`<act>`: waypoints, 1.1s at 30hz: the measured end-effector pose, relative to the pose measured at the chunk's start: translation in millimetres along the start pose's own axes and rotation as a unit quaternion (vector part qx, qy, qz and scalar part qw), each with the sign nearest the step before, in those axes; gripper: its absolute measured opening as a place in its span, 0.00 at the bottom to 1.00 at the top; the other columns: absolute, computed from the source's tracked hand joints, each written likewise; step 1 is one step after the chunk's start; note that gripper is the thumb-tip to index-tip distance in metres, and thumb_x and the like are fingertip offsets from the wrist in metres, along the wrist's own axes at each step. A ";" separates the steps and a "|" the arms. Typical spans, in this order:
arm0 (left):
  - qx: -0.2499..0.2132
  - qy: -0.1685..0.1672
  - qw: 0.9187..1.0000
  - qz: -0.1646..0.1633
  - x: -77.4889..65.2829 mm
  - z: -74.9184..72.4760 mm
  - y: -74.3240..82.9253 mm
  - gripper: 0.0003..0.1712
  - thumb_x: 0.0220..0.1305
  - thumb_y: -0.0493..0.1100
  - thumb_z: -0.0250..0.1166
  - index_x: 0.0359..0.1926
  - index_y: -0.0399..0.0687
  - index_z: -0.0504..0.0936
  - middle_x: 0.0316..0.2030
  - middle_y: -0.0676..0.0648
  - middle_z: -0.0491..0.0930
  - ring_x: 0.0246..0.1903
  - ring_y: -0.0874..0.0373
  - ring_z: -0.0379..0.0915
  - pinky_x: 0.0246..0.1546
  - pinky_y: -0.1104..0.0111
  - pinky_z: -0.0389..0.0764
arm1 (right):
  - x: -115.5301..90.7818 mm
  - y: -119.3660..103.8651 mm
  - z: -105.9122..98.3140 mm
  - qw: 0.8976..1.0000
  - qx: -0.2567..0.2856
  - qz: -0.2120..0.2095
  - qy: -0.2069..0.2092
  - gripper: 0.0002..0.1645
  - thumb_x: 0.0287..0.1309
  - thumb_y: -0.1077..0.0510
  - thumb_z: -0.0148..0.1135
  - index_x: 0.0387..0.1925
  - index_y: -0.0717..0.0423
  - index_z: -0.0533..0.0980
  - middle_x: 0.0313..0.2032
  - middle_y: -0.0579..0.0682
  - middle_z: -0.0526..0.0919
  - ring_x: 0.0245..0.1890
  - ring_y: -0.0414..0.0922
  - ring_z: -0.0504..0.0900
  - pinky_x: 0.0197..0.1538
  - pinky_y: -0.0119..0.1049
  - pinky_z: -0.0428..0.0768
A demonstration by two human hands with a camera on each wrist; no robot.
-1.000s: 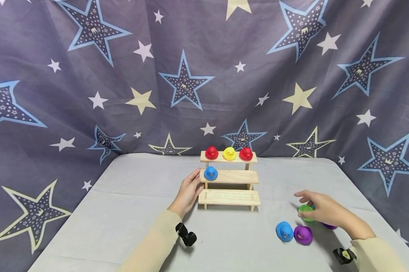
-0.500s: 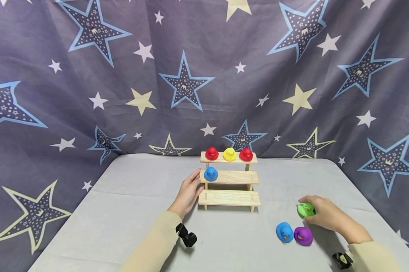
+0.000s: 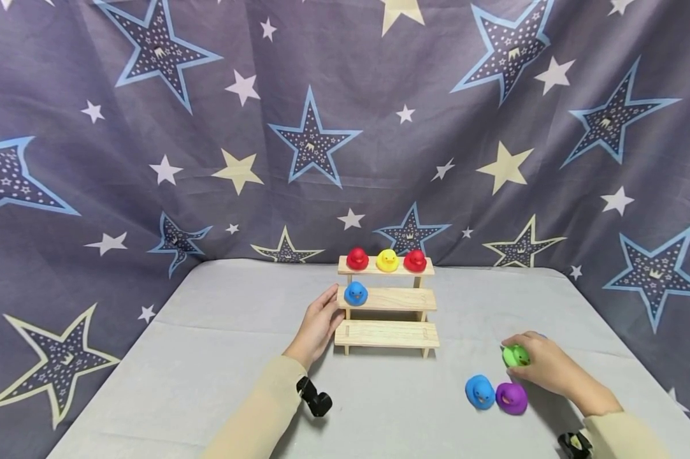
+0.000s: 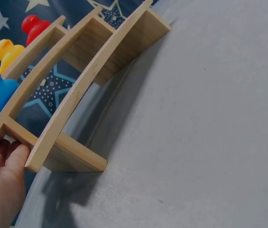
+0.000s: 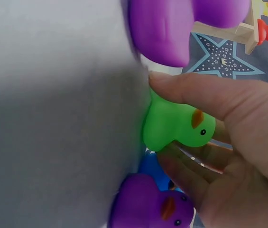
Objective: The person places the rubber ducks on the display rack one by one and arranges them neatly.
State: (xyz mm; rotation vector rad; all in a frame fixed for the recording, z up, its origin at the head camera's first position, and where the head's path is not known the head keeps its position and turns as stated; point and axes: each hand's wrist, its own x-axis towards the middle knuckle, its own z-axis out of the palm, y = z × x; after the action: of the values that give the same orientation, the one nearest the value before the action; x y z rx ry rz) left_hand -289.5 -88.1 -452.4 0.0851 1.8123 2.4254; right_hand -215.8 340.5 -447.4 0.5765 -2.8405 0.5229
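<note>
My left hand (image 3: 316, 324) grips the left end of a three-tier wooden display shelf (image 3: 396, 333), its fingers curled at the middle board. A blue rubber duck (image 3: 356, 293) sits on that board, close to the hand. On the top board stand a red duck (image 3: 357, 259), a yellow duck (image 3: 387, 260) and another red duck (image 3: 416, 260). At the right, my right hand (image 3: 551, 364) pinches a green rubber duck (image 5: 179, 123) between thumb and fingers, low at the table. In the right wrist view, purple ducks lie on both sides of it, and a blue duck (image 5: 153, 170) is partly hidden.
Just in front of the right hand, a blue duck (image 3: 480, 391) and a purple duck (image 3: 511, 398) rest side by side on the grey cloth-covered table (image 3: 230, 395). A star-patterned curtain (image 3: 345, 115) hangs behind the table.
My right hand has come down around the green duck, which has turned, and its fingers have closed on it. The left hand and the shelf have stayed in place.
</note>
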 end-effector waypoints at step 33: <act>-0.006 0.002 1.000 0.004 0.9 1.6 0.4 0.30 0.78 0.33 0.44 0.77 0.37 0.52 0.75 0.35 0.51 0.74 0.44 0.50 0.72 0.59 0.63 | 11.0 -11.5 -9.0 1.000 0.021 -0.016 -0.003 0.28 0.38 0.62 0.79 0.47 0.60 0.82 0.44 0.58 0.83 0.37 0.44 0.77 0.37 0.40 0.81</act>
State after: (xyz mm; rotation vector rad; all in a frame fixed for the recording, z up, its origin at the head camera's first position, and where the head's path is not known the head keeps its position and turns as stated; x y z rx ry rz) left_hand -290.2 -86.5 -451.5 0.0861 1.8038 2.4429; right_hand -219.9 330.2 -432.9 0.6317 -2.8271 0.5774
